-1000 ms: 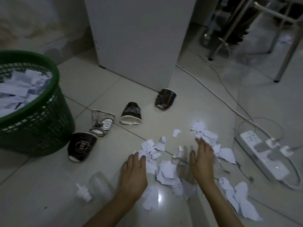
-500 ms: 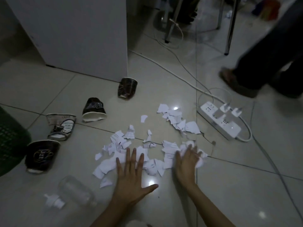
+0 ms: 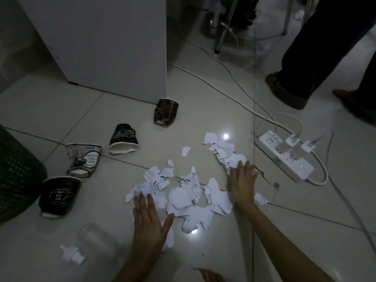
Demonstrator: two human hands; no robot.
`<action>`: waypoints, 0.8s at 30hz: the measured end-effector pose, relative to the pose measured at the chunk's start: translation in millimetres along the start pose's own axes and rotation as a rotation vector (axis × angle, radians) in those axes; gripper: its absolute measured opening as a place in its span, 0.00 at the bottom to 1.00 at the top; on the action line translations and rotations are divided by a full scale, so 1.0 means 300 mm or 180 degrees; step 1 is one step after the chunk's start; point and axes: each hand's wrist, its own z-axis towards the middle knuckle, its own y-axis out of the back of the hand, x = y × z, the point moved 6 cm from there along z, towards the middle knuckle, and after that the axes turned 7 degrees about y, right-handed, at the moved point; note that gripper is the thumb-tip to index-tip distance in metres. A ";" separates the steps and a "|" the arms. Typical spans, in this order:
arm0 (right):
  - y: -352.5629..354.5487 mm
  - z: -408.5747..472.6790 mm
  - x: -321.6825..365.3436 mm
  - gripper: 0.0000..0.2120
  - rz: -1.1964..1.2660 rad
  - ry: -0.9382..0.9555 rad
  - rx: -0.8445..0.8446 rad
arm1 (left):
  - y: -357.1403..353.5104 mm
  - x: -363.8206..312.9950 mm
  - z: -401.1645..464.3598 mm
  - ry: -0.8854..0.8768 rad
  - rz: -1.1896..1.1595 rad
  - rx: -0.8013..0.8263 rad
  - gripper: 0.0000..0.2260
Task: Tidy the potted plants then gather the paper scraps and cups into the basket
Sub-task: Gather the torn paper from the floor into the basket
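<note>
On the tiled floor (image 3: pixel 213 251), both hands lie flat with straight fingers on either side of a heap of torn paper scraps (image 3: pixel 189 196). The left hand (image 3: pixel 149 220) presses palm-down at the heap's near left edge, fingers slightly spread and thumb out to the right, with a few scraps under it. The right hand (image 3: pixel 242 181) rests on the heap's far right side, fingers together and straight, touching the scraps that trail toward a white power strip (image 3: pixel 286 157) with plugs in it. Four paper cups lie on their sides in a diagonal row left of the scraps: a dark cup (image 3: pixel 59 197) nearest the green basket (image 3: pixel 18 176) at the left edge, then a pale printed cup (image 3: pixel 83 159), another dark cup (image 3: pixel 124 139), and a fourth dark one (image 3: pixel 165 111) just beside the white cabinet (image 3: pixel 105 43). A clear pump bottle (image 3: pixel 89 247) lies near the left forearm. Another person's dark trouser legs (image 3: pixel 317 47) stand at upper right.
</note>
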 end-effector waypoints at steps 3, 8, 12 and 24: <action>-0.085 -0.077 0.088 0.26 0.0031 0.0662 0.0363 | -0.015 -0.008 0.006 -0.0394 -0.0339 0.0099 0.49; -0.025 0.007 0.138 0.24 0.1133 0.0682 -0.0260 | 0.100 -0.027 0.028 -0.0600 -0.0313 -0.0508 0.37; 0.033 0.256 0.164 0.23 0.0815 0.0508 -0.0223 | 0.130 0.011 0.037 -0.0396 -0.0281 -0.0685 0.36; -0.117 -0.009 0.357 0.24 0.0449 0.1633 0.0925 | 0.073 -0.003 0.052 -0.0326 -0.1247 -0.0533 0.44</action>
